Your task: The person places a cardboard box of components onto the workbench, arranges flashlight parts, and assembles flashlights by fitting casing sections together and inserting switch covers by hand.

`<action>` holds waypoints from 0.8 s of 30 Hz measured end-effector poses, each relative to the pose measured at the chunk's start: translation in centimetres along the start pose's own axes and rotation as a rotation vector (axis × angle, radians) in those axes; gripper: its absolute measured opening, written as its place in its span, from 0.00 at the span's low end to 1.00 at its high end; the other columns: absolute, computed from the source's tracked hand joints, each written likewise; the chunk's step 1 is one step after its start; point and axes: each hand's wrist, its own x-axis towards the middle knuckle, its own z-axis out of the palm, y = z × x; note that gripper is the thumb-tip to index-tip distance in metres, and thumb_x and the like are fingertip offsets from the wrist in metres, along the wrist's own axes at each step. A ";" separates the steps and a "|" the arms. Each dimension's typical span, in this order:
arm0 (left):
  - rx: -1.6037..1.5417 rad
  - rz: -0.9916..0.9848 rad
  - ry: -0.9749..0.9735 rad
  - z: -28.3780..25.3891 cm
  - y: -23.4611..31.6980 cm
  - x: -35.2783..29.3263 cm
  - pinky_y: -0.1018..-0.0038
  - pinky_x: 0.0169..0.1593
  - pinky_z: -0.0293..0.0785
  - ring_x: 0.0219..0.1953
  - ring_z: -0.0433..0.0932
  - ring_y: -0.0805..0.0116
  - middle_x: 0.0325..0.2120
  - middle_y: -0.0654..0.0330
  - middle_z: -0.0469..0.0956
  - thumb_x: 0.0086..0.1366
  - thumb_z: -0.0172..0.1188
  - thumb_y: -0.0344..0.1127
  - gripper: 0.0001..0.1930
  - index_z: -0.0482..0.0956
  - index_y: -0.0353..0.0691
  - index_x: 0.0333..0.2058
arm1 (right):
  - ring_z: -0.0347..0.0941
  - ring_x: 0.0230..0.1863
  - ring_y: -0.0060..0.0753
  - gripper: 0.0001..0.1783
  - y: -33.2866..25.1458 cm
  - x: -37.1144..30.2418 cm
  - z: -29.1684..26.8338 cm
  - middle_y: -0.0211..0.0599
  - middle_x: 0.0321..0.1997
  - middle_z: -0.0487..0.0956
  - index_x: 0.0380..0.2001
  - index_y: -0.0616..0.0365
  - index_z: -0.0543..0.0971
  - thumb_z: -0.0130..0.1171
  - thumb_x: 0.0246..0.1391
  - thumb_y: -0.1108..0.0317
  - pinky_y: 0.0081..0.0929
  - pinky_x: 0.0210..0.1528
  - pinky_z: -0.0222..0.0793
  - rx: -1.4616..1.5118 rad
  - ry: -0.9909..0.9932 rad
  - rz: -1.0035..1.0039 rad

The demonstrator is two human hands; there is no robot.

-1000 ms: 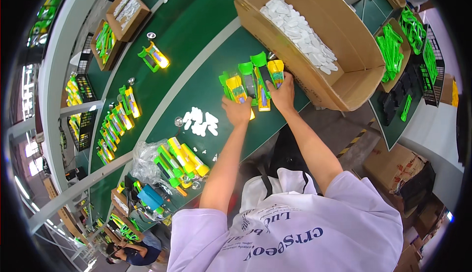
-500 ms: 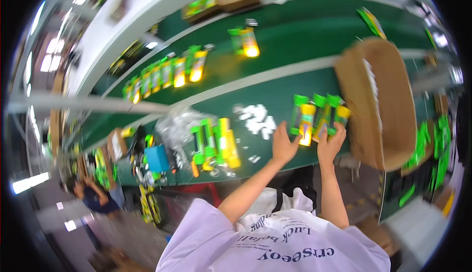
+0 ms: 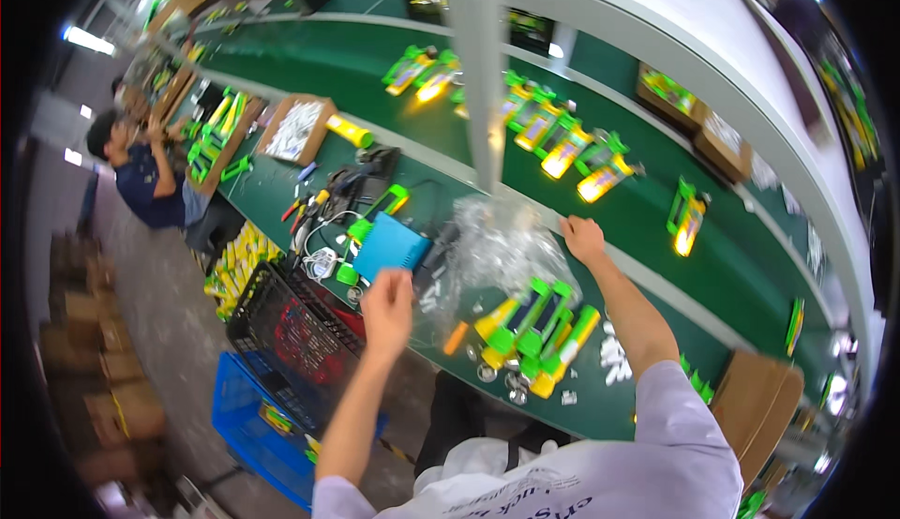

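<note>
My left hand (image 3: 389,311) is raised in front of a blue box (image 3: 392,245), fingers pressed together. Blur hides anything small it may pinch. My right hand (image 3: 583,240) is above the clear plastic bags (image 3: 502,242), beside the pale rail along the belt. Its fingers are curled in, and nothing shows between them. Between my forearms, a bunch of green-and-yellow lights (image 3: 539,331) lies on the green table (image 3: 647,317). Small clear round parts (image 3: 516,383) and an orange stick (image 3: 456,338) lie beside them.
Lit green-and-yellow lights (image 3: 565,151) stand along the green belt behind a grey post (image 3: 475,69). White pieces (image 3: 614,355) and a cardboard box (image 3: 755,402) are on the right. A black crate (image 3: 291,327) and blue bin (image 3: 246,421) sit lower left. Another person (image 3: 150,181) works far left.
My view has swung left. Both hands have left the row of green-and-yellow lights near the cardboard box; the left is now by the blue box, the right by the plastic bags.
</note>
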 end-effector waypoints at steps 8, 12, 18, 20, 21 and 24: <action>0.472 0.367 0.179 0.0 -6.4 39.4 0.60 0.46 0.73 0.42 0.76 0.46 0.36 0.47 0.78 0.57 0.61 0.35 0.19 0.70 0.37 0.46 | 0.69 0.14 0.51 0.23 -3.2 2.8 4.6 0.44 0.12 0.71 0.12 0.56 0.68 0.55 0.59 0.58 0.45 0.19 0.64 -0.178 0.350 -0.099; 0.724 0.139 0.042 3.9 -8.7 51.8 0.50 0.61 0.61 0.64 0.57 0.44 0.62 0.43 0.58 0.50 0.64 0.36 0.40 0.56 0.45 0.62 | 0.64 0.12 0.50 0.23 -3.2 2.9 4.5 0.44 0.11 0.68 0.11 0.57 0.67 0.57 0.57 0.61 0.43 0.17 0.59 -0.178 0.317 -0.074; 0.917 0.078 -0.060 7.8 -8.1 60.5 0.40 0.66 0.49 0.72 0.41 0.47 0.71 0.45 0.41 0.44 0.70 0.41 0.61 0.36 0.56 0.71 | 0.62 0.11 0.50 0.21 -0.2 2.5 5.7 0.44 0.10 0.66 0.11 0.57 0.68 0.57 0.55 0.62 0.42 0.17 0.56 -0.298 0.370 -0.129; 0.900 0.073 -0.092 7.8 -8.9 62.5 0.40 0.63 0.53 0.70 0.47 0.47 0.68 0.44 0.47 0.45 0.70 0.45 0.60 0.37 0.54 0.71 | 0.62 0.11 0.50 0.21 0.6 2.9 6.4 0.44 0.10 0.66 0.11 0.58 0.69 0.57 0.55 0.62 0.41 0.17 0.56 -0.327 0.393 -0.168; 0.890 0.067 -0.148 7.8 -9.1 62.9 0.39 0.60 0.56 0.68 0.53 0.47 0.66 0.44 0.53 0.47 0.70 0.50 0.59 0.39 0.52 0.71 | 0.63 0.11 0.50 0.19 0.5 2.5 6.5 0.44 0.10 0.67 0.11 0.58 0.70 0.57 0.53 0.63 0.41 0.17 0.56 -0.323 0.377 -0.161; 0.893 0.097 -0.176 8.1 -9.4 63.9 0.43 0.58 0.60 0.63 0.59 0.48 0.61 0.44 0.59 0.48 0.68 0.51 0.57 0.40 0.51 0.71 | 0.64 0.12 0.50 0.17 0.4 2.5 6.2 0.44 0.10 0.68 0.11 0.58 0.72 0.57 0.51 0.64 0.42 0.18 0.57 -0.297 0.373 -0.168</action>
